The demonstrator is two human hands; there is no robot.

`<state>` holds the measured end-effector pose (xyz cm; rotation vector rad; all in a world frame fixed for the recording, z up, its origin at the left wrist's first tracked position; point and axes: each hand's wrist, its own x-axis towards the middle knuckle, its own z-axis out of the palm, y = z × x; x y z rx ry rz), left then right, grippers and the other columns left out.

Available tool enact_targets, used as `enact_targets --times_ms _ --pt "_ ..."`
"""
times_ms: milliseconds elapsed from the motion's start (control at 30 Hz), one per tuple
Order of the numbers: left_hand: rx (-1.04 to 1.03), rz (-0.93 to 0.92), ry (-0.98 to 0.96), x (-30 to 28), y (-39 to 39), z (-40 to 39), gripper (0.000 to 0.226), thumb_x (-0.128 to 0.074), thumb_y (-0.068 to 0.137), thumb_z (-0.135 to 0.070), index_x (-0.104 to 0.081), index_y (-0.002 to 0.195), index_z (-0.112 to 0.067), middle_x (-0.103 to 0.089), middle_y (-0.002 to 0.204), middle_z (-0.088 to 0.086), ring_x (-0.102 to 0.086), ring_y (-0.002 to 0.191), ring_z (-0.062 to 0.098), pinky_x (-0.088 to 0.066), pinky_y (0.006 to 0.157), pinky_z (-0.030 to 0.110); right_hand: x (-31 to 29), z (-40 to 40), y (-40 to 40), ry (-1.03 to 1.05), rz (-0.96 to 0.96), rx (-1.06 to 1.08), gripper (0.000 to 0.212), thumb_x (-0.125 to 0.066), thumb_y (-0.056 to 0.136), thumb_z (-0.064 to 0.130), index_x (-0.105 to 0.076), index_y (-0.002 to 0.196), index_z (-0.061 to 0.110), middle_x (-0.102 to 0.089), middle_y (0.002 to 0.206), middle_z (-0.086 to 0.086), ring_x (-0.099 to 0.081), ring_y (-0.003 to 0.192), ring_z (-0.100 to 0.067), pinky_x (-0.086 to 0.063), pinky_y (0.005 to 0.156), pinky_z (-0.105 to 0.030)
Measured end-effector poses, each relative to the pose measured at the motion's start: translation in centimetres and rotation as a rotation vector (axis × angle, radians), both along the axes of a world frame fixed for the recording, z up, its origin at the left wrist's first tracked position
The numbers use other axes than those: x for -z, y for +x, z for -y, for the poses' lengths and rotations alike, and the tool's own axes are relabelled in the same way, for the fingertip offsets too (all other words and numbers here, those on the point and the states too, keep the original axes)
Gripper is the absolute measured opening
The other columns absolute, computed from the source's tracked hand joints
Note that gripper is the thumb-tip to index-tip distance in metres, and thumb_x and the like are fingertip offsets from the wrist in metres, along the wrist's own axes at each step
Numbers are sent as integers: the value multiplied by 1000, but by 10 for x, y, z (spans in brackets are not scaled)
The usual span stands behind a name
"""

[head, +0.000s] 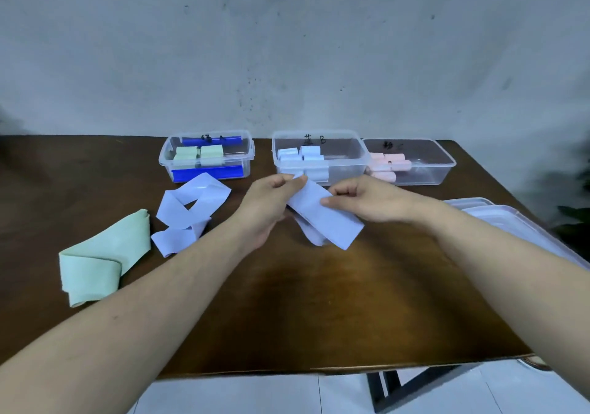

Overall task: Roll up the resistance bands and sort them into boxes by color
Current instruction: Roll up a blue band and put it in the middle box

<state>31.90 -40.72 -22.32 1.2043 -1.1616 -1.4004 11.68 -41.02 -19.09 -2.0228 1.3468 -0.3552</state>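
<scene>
Both hands meet over the middle of the counter point(319, 302), working one pale blue band point(325, 219).

- Left hand point(268, 203): fingers curled, thumb and fingertips pinching the band's upper end at about 11 o'clock of the strip.
- Right hand point(360, 198): thumb on top, fingers curled behind, pinching the band's right edge at roughly 2 o'clock.
- The band sits between the two hands, tilted, its free end hanging toward 5 o'clock and touching the counter below the right hand. A second layer shows under it toward 6 o'clock.

Loose stock on the counter, at 9 o'clock of the left hand:
- second pale blue band point(188, 212), unrolled and looped over itself, just left of the left forearm.
- green band point(105, 254), unrolled and folded, further out at 8 o'clock, just beside the blue one.

Boxes along the far edge, at 12 o'clock:
- left box point(207, 158): green rolls inside, blue clips on its long sides.
- middle box point(319, 155): pale blue rolls at its left end, directly behind the hands.
- right box point(412, 161): pink rolls at its left end.

Stacked clear lids point(510, 225) lie at 3 o'clock, next to the right forearm.
</scene>
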Motion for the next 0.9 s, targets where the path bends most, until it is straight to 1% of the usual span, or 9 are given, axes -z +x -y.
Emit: enact_targets --times_ms 133,233,300,367,467,567,667,800,900 --pt "-12 68 -67 0 -19 4 18 -71 90 -27 -72 91 -8 -70 90 4 -62 85 13 -52 82 33 7 -6 -22 -43 23 114 31 -56 98 47 -75 89 24 -65 75 -4 -50 67 -8 -38 68 -29" --pt "-5 107 -172 0 -35 10 13 -72 89 -23 -73 88 -11 -71 89 -3 -62 85 8 -49 81 27 10 -11 -39 -68 13 158 37 -54 99 48 -69 83 18 -60 72 -9 -48 62 -13 -38 67 -32" --pt "25 136 -227 -1 -47 14 11 -70 91 -23 -74 88 -13 -72 90 -7 -62 87 5 -49 80 23 10 -16 -50 -51 15 196 35 -53 99 48 -71 88 20 -67 85 -8 -54 67 -12 -41 69 -31" --pt "64 140 -240 -1 -63 15 13 -67 93 -22 -73 86 -13 -71 86 -8 -60 83 4 -47 74 19 10 -22 -60 47 79 239 33 -54 99 46 -73 93 19 -71 89 -2 -59 75 -11 -42 70 -27" --pt "94 107 -188 7 -82 14 22 -63 95 -23 -71 76 -14 -68 81 -2 -59 81 11 -48 67 18 19 -29 -72 257 235 285 31 -56 101 37 -69 101 10 -67 87 1 -56 77 -13 -38 66 -25" --pt "113 106 -153 23 -92 10 31 -59 95 -27 -74 70 -17 -73 93 3 -64 96 16 -49 90 32 33 -37 -77 447 211 342 20 -52 103 35 -61 103 17 -63 91 -2 -54 80 -16 -36 69 -27" --pt "93 131 -178 39 -91 3 33 -55 94 -23 -74 70 -12 -74 92 3 -64 104 13 -43 105 39 45 -50 -77 625 186 369 15 -50 103 29 -59 106 17 -58 77 2 -45 62 -10 -32 58 -22" --pt "49 57 -95 49 -82 3 35 -52 95 -29 -74 70 -19 -73 100 1 -61 116 17 -43 109 47 60 -67 -76 774 189 282 16 -54 101 27 -61 108 14 -56 89 -7 -48 71 -15 -33 63 -23" --pt "51 125 -59 53 -76 0 30 -54 95 -30 -75 76 -21 -69 112 -6 -57 116 9 -41 109 42 63 -78 -70 796 200 282 17 -51 104 27 -59 98 14 -55 71 -1 -44 58 -11 -35 60 -22"
